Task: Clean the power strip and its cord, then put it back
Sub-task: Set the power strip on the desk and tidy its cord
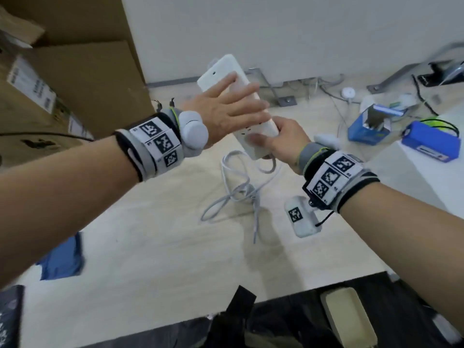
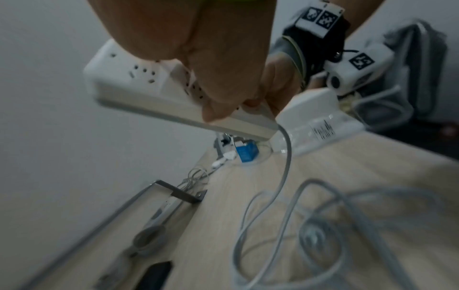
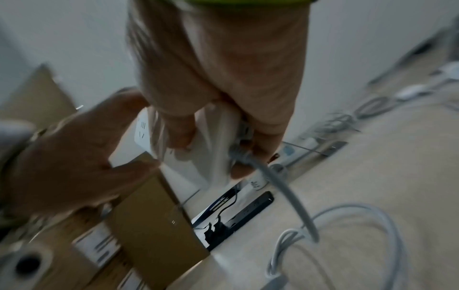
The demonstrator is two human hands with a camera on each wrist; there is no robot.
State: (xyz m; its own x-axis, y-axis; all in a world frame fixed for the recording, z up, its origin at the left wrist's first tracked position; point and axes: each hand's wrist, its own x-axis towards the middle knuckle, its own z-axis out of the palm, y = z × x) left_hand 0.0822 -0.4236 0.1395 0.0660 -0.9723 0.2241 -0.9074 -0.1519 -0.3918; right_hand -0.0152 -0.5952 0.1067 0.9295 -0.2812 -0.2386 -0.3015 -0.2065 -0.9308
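Head view: the right hand (image 1: 283,140) grips the cord end of the white power strip (image 1: 226,74) held above the desk (image 1: 155,247), the left hand (image 1: 226,114) lies flat on it with straight fingers, and its cord (image 1: 236,192) lies in the desk's middle.

My head camera looks down over my desk; both wrist cameras sit close, sharing the long white plastic power strip (image 1: 234,101).
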